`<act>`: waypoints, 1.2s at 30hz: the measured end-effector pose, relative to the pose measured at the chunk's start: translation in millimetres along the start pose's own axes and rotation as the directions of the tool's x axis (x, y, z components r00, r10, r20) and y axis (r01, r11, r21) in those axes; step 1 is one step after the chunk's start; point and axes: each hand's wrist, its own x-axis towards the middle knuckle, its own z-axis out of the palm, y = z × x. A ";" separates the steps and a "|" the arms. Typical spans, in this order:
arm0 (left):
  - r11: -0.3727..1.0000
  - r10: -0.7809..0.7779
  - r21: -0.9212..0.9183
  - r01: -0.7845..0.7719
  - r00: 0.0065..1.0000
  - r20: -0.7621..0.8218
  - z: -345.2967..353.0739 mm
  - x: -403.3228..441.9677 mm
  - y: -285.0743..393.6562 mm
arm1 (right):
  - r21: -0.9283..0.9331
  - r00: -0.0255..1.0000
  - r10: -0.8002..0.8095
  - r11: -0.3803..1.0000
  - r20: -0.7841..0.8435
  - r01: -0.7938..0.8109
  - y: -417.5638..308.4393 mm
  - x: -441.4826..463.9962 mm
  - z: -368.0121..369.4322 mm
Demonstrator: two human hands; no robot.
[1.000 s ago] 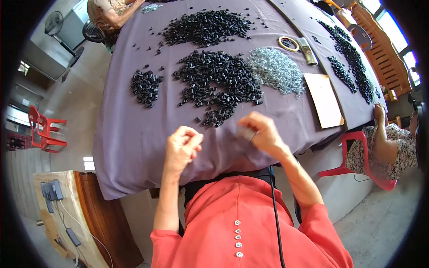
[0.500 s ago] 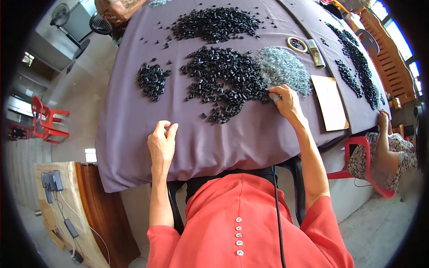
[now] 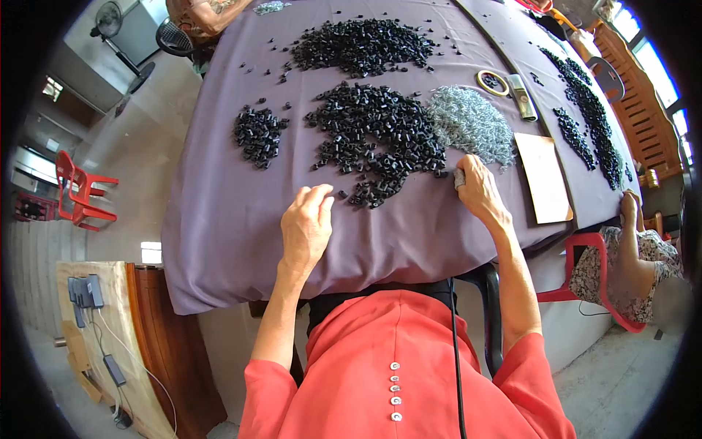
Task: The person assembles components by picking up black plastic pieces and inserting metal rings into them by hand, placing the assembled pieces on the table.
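Observation:
My left hand point(image 3: 306, 228) hovers over the near part of the purple cloth, its fingers bent in towards the thumb. Whatever lies between them is too small to make out. Just beyond its fingertips is the near tail of a pile of small black plastic pieces point(image 3: 365, 124), which look like short tubes. My right hand point(image 3: 480, 192) is closed at the near side of a heap of small silvery metal pieces point(image 3: 472, 121), with a grey wrap on one finger. Its fingertips hide anything they hold. One loose black piece point(image 3: 441, 174) lies beside it.
A smaller black pile point(image 3: 259, 137) lies left, a larger one point(image 3: 362, 45) farther back. To the right are a ring point(image 3: 493, 83), a clear-and-gold container point(image 3: 522, 97) and a pale board point(image 3: 542, 178). Other people sit at the far left and right point(image 3: 640, 267).
My left hand has moved right and forward, closer to the black pile. My right hand has drawn back slightly from the edge of the piles. The view has shifted a little.

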 end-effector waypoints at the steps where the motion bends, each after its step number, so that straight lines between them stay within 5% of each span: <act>1: 1.000 0.017 0.002 -0.017 0.999 0.045 3.7 2.1 3.1 | 0.028 1.000 0.010 1.000 -0.022 -0.010 -0.5 -3.7 -1.8; 12: 0.992 0.027 0.115 -0.048 0.983 0.180 19.8 2.8 0.1 | 0.312 0.969 0.159 0.945 -0.186 -0.095 -14.1 -23.4 6.8; 16: 0.983 0.008 -0.181 -0.004 1.000 0.023 22.0 -2.9 -0.9 | 0.397 0.959 0.260 0.897 -0.115 -0.196 -18.7 -27.3 0.0; 18: 0.914 -0.124 -0.379 0.146 0.989 0.082 23.6 -9.0 0.9 | 0.394 0.982 0.180 0.907 -0.049 -0.146 -26.8 -29.2 -7.1; 21: 0.557 -0.341 -0.729 0.398 0.910 0.236 25.9 -14.3 18.3 | 0.256 0.999 -0.036 0.966 -0.041 0.045 -31.7 -32.0 -7.3; 25: 0.184 -0.319 -0.864 0.469 0.860 0.399 37.6 -22.0 9.7 | 0.193 0.999 -0.042 0.981 0.032 0.035 -29.8 -28.6 -7.5; 36: 0.227 -0.276 -0.875 0.429 0.889 0.364 39.6 -27.0 14.4 | 0.091 0.999 0.004 0.996 0.038 -0.008 -31.5 -35.2 -2.5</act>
